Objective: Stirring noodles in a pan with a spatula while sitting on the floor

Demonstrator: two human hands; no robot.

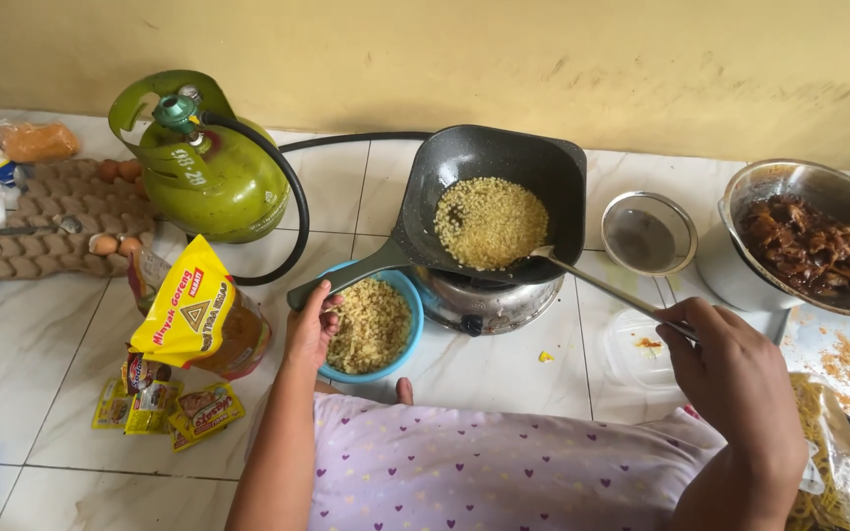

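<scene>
Head view: left hand (309, 329) grips the handle of a dark square pan (492, 197) on a small stove (484, 300) on the tiled floor (41, 344). Right hand (730, 379) clenches a spoon (602, 285), tip in the pan's yellow crumbs (490, 222). Blue bowl (407, 295) sits just below the pan.

- I wear a pale lilac garment (464, 462) of soft cloth, dotted all over with small dark purple hearts.
- It covers my lap and knees across the bottom of the view, with a few loose folds in it.
- Both my forearms are bare; no sleeve reaches them.
- My left hand (309, 329) carries no ring, watch or bracelet.
- My right hand (735, 379) is likewise bare, with short plain nails.
</scene>
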